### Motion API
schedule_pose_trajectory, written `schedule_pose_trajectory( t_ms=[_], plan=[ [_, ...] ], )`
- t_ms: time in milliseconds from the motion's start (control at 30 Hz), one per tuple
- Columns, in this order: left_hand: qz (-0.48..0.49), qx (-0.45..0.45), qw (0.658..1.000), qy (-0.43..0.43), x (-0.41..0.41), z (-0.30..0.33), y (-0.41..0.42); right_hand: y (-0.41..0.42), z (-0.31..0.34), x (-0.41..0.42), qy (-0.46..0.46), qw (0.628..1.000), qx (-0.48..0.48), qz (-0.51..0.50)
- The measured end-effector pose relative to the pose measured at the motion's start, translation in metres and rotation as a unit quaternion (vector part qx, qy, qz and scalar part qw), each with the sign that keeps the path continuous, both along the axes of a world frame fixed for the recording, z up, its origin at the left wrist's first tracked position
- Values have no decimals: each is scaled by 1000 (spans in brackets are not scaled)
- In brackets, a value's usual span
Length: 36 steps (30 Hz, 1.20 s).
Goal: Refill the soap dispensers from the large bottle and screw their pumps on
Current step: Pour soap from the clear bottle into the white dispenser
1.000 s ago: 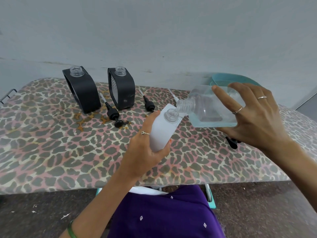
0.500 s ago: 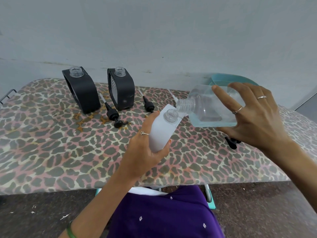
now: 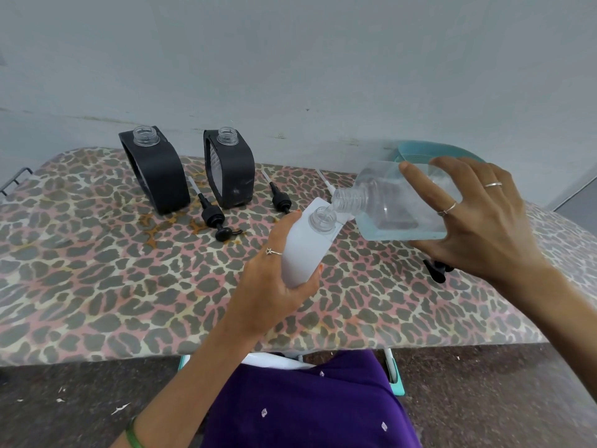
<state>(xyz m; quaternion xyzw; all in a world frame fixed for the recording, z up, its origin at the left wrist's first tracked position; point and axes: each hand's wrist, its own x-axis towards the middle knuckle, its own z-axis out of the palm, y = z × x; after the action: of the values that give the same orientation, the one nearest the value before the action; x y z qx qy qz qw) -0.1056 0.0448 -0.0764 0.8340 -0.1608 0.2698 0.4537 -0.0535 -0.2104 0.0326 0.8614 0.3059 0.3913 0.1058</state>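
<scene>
White soap dispenser sits mid-frame, gripped by the left hand above the leopard-print counter. At right, the right hand grasps the tilted large bottle, its neck touching the dispenser's mouth.

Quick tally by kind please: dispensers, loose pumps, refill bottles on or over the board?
Black dispensers: 2
White dispenser: 1
Loose pumps: 3 in view
Refill bottle: 1
Total: 7
</scene>
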Motion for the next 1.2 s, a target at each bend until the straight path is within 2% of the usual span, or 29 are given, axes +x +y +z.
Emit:
schedule_pose_trajectory(
  t_ms=[1200],
  plan=[
    [-4, -5, 1000, 0, 0, 0, 0, -2, 3, 1, 18, 1000, -18, -15]
  ],
)
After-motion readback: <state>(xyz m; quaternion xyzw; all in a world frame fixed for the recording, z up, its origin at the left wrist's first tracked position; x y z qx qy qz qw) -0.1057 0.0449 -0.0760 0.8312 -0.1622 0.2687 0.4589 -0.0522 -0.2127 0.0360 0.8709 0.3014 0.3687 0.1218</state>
